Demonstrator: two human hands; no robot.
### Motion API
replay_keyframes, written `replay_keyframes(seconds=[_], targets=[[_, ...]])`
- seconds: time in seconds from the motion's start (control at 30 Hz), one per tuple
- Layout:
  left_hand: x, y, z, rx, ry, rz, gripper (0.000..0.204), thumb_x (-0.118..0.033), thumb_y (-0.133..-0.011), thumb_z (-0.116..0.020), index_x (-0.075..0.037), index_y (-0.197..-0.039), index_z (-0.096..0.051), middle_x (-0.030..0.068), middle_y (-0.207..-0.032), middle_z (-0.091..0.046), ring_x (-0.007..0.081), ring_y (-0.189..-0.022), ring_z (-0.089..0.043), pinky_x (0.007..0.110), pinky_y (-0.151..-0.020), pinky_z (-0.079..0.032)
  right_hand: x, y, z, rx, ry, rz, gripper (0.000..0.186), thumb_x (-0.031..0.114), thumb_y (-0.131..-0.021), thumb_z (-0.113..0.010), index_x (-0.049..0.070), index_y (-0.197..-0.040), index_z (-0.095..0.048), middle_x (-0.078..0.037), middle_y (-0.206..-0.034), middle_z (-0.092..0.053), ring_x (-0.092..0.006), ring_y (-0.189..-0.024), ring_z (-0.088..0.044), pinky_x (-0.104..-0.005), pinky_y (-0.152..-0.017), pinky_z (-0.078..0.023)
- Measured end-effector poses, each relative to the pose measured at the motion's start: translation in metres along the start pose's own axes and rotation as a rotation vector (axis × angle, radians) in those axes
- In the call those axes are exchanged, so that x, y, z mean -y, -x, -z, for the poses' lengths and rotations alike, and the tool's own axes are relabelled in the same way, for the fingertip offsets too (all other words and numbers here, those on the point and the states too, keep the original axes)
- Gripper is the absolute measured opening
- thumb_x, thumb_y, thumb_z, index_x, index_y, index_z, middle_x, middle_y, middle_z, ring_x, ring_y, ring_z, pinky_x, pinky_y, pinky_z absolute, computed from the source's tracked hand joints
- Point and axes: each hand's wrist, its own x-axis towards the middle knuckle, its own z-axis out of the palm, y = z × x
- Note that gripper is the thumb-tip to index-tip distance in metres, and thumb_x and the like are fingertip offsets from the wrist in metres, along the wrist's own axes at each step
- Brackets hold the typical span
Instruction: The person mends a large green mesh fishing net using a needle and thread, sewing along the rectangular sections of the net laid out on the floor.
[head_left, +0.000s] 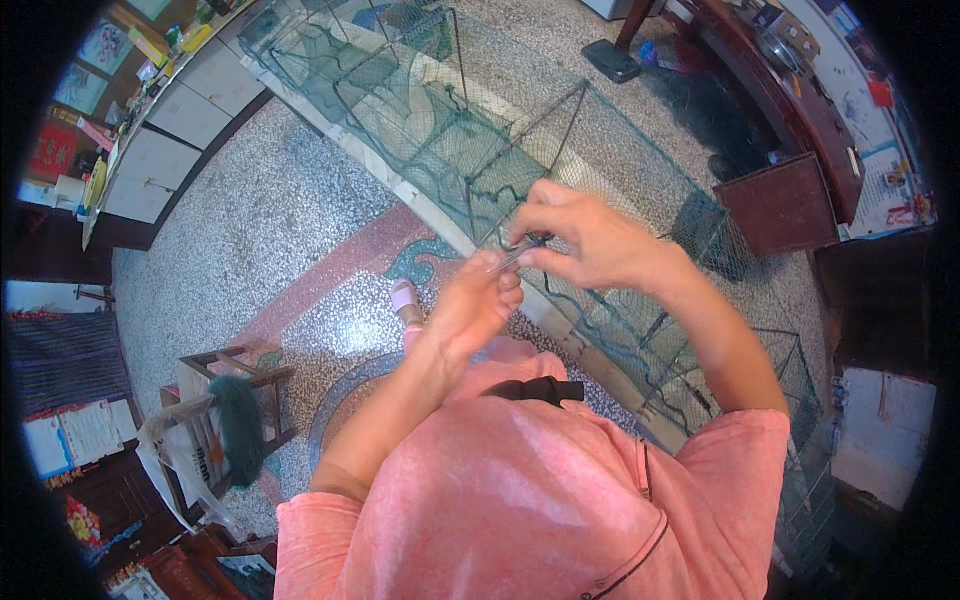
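My left hand is closed, its thumb and fingers pinching a thin, pale, slender piece that I cannot name for certain. Opposite it, my right hand has thumb and forefinger bent together at the piece's other end, where a small dark bit shows. Both hands are raised in front of my pink shirt, almost touching. Behind and beneath them stretches a long green mesh net cage with dark wire frames, running from the far left to the near right.
A pale plank lies along the net. On the left, a wooden stool carries a hank of dark green twine. White cabinets line the far left; a dark red desk stands far right. A black flat object lies on the speckled floor.
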Motion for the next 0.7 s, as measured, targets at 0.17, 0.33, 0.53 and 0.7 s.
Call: replay_keyframes(seconds=[0.17, 0.33, 0.53, 0.7], targets=[[0.000, 0.002, -0.009, 0.010, -0.199, -0.094, 0.005, -0.007, -0.091, -0.053, -0.007, -0.095, -0.050, 0.0024, -0.081, -0.052, 0.0116, -0.067, -0.051, 0.025, -0.060, -0.043, -0.006, -0.001, -0.015, -0.071, 0.176, 0.108, 0.007, 0.014, -0.076, -0.067, 0.009, -0.079, -0.063, -0.010, -0.084, -0.049, -0.0282, -0.083, -0.054, -0.0370, -0.071, -0.045], [0.000, 0.017, -0.036, -0.071, -0.942, -0.451, 0.017, -0.002, -0.088, -0.055, -0.004, -0.104, -0.050, 0.0006, -0.078, -0.051, 0.0114, -0.064, -0.050, 0.023, -0.063, -0.044, 0.039, -0.015, -0.010, -0.288, -0.082, 0.244, 0.012, 0.020, -0.083, -0.065, 0.008, -0.085, -0.061, -0.008, -0.080, -0.056, -0.0211, -0.076, -0.058, -0.0331, -0.066, -0.047], [-0.010, 0.025, -0.073, 0.085, -1.360, -0.672, 0.009, -0.009, -0.087, -0.059, -0.002, -0.093, -0.057, 0.0083, -0.092, -0.056, 0.0126, -0.082, -0.054, 0.027, -0.072, -0.044, 0.080, -0.021, 0.040, -0.414, -0.762, 0.234, 0.012, 0.016, -0.094, -0.052, 0.003, -0.093, -0.051, -0.004, -0.079, -0.057, -0.0097, -0.068, -0.054, -0.0320, -0.076, -0.052], [-0.024, 0.011, -0.055, 0.139, -1.018, -0.563, 0.016, -0.020, -0.095, -0.052, -0.004, -0.093, -0.055, 0.0069, -0.097, -0.060, 0.0133, -0.087, -0.055, 0.027, -0.081, -0.044, 0.066, -0.017, 0.074, -0.660, -0.798, 0.372, 0.016, 0.019, -0.097, -0.047, 0.004, -0.092, -0.047, -0.003, -0.067, -0.052, -0.0115, -0.057, -0.054, -0.0311, -0.066, -0.053]])
